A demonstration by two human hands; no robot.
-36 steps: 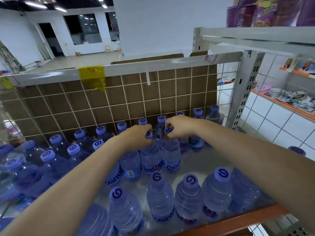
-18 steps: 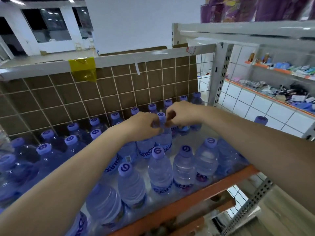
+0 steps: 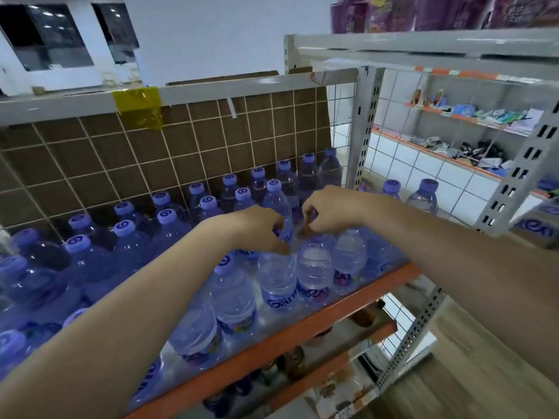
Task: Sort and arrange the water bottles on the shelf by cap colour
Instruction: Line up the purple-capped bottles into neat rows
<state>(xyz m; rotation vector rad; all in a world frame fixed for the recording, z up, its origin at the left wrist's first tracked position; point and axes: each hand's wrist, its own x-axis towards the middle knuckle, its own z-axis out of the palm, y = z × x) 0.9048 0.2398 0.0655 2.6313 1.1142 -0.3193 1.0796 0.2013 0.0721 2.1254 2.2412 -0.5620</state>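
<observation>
While rows on shelf [image 3: 320, 316] look mostly formed, sorting unfinished: left hand [image 3: 260, 229] and right hand [image 3: 328, 211] curled, pinching tops of front-row water bottles [image 3: 276, 276]; caps all seemingly purple.

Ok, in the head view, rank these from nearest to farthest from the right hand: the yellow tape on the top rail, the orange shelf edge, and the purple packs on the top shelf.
From the right hand:
1. Orange shelf edge, just below and in front of it.
2. Yellow tape, up and to the left on the grey rail.
3. Purple packs, high above on the top shelf, to the right.
</observation>
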